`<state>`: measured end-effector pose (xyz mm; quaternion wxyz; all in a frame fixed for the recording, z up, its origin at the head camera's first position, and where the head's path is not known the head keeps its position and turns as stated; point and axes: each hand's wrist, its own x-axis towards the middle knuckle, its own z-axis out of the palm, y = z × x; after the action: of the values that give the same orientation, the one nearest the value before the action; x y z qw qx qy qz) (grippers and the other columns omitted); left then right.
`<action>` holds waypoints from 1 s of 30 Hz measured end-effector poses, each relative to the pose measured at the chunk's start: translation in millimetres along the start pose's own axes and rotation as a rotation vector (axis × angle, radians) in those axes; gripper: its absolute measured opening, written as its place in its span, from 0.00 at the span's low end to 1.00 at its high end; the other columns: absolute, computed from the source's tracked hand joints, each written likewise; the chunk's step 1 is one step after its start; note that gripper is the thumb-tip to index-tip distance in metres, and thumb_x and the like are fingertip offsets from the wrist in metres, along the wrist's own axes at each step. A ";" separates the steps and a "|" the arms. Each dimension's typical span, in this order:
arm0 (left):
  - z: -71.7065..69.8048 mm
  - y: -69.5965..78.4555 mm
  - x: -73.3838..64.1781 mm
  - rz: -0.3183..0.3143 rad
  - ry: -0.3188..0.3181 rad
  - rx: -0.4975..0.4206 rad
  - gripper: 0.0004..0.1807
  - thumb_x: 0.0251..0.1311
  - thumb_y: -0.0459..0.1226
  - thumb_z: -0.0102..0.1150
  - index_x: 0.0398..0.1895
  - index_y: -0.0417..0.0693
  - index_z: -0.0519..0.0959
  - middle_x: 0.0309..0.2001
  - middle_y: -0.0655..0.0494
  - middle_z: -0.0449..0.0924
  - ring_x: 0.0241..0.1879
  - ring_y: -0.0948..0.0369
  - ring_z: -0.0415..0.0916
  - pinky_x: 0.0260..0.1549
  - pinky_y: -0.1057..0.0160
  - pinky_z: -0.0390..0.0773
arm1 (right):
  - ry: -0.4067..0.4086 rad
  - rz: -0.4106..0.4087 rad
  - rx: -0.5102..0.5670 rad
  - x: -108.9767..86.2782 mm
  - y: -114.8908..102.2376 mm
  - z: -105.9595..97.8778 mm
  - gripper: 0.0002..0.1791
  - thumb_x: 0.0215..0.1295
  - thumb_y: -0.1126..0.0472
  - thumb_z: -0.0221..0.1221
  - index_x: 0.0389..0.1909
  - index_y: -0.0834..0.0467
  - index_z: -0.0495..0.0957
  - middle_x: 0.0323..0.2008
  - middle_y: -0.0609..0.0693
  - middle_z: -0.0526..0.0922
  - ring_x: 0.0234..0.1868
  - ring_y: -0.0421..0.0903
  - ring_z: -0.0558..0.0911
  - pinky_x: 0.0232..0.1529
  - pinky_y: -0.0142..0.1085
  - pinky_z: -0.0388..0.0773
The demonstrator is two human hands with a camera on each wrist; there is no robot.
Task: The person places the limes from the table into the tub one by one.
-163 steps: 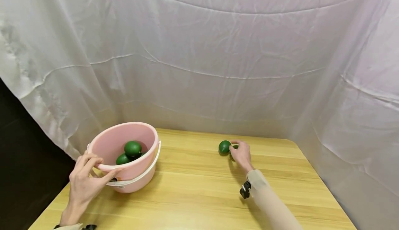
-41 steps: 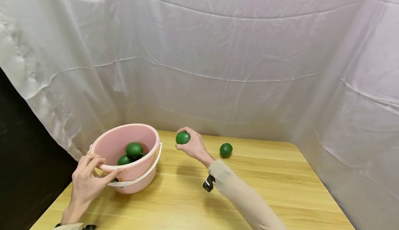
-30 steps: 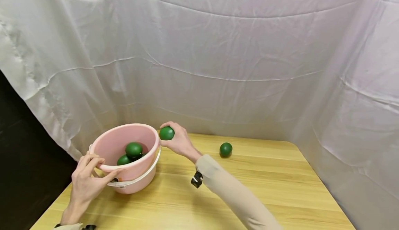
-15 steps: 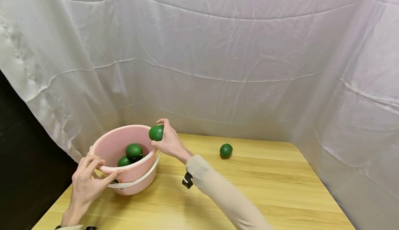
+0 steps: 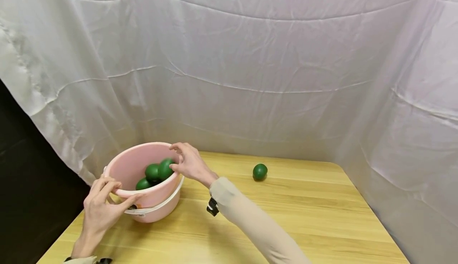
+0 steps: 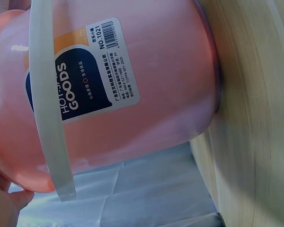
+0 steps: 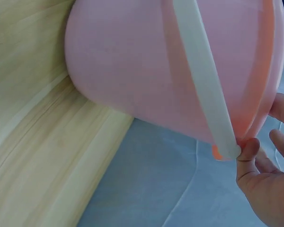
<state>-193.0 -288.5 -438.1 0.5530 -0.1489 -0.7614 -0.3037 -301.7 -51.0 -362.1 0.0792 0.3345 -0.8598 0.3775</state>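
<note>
A pink bucket [image 5: 152,201] with a white handle stands at the left of the table. My left hand [image 5: 100,206] grips its near-left rim, fingers over the edge and thumb outside. Inside lie several smooth, dark green fruits like avocados; one green fruit [image 5: 165,169] is at the right, just below my right hand [image 5: 193,162]. That hand is over the bucket's right rim with its fingers spread apart, the thumb tip close to this fruit; whether they touch I cannot tell. In the right wrist view, the right hand [image 7: 270,182] is at the rim, its fingers reaching past it.
Another green fruit [image 5: 259,171] sits alone on the wooden table [image 5: 315,216], right of the bucket. A pale curtain [image 5: 250,77] hangs behind and along the right side. The bucket's white handle [image 7: 203,71] hangs down along its outside.
My right hand has carried a green fruit from the right over to the bucket and let go of it inside the rim. My left hand stays on the rim.
</note>
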 end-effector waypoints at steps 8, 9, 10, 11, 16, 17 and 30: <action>-0.6 0.2 2.2 0.011 -0.003 0.009 0.43 0.44 0.71 0.63 0.24 0.34 0.78 0.31 0.43 0.74 0.39 0.72 0.63 0.36 0.87 0.57 | 0.027 -0.013 -0.002 -1.1 2.6 1.3 0.25 0.59 0.60 0.68 0.58 0.53 0.75 0.54 0.50 0.78 0.53 0.44 0.78 0.54 0.30 0.75; -0.8 0.5 2.3 0.011 -0.003 0.010 0.43 0.44 0.71 0.63 0.24 0.34 0.78 0.31 0.43 0.74 0.39 0.72 0.63 0.36 0.87 0.57 | 0.027 -0.014 0.000 -1.2 2.9 1.5 0.25 0.59 0.61 0.68 0.58 0.53 0.75 0.54 0.51 0.78 0.52 0.45 0.79 0.53 0.29 0.75; -0.9 0.8 2.3 0.012 -0.002 0.014 0.43 0.44 0.71 0.62 0.24 0.34 0.77 0.31 0.43 0.73 0.39 0.72 0.63 0.37 0.87 0.57 | 0.026 -0.013 0.004 -1.5 3.1 1.6 0.24 0.59 0.61 0.67 0.58 0.53 0.76 0.54 0.51 0.78 0.51 0.45 0.79 0.52 0.28 0.75; -1.0 1.0 2.3 0.014 0.001 0.016 0.43 0.44 0.71 0.62 0.24 0.34 0.77 0.31 0.43 0.74 0.39 0.72 0.63 0.37 0.87 0.57 | 0.027 -0.012 0.008 -1.8 3.3 1.8 0.24 0.59 0.61 0.67 0.57 0.53 0.76 0.54 0.51 0.78 0.49 0.45 0.80 0.50 0.27 0.75; -1.6 1.5 2.1 0.022 0.011 0.017 0.44 0.44 0.71 0.63 0.24 0.33 0.78 0.30 0.43 0.74 0.39 0.72 0.63 0.38 0.87 0.57 | 0.046 -0.032 0.033 -4.7 5.5 2.5 0.23 0.59 0.62 0.67 0.56 0.54 0.77 0.53 0.53 0.78 0.40 0.41 0.79 0.40 0.22 0.75; -1.6 1.6 2.1 0.022 0.011 0.014 0.43 0.44 0.71 0.63 0.24 0.33 0.78 0.30 0.42 0.74 0.39 0.72 0.63 0.38 0.87 0.57 | 0.055 -0.039 0.039 -5.4 6.3 2.4 0.22 0.59 0.62 0.67 0.55 0.54 0.77 0.52 0.53 0.77 0.37 0.39 0.78 0.38 0.22 0.75; 1.6 3.8 4.1 0.022 0.015 0.004 0.43 0.44 0.71 0.63 0.23 0.33 0.77 0.30 0.42 0.74 0.39 0.72 0.63 0.38 0.86 0.57 | 0.125 -0.012 0.087 -19.9 33.2 -6.3 0.14 0.64 0.63 0.62 0.50 0.56 0.79 0.45 0.50 0.79 0.45 0.41 0.78 0.38 0.24 0.79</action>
<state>-193.6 -284.9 -433.5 0.5625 -0.1537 -0.7561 -0.2971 -308.2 -20.1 -385.2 0.1204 0.3186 -0.8340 0.4340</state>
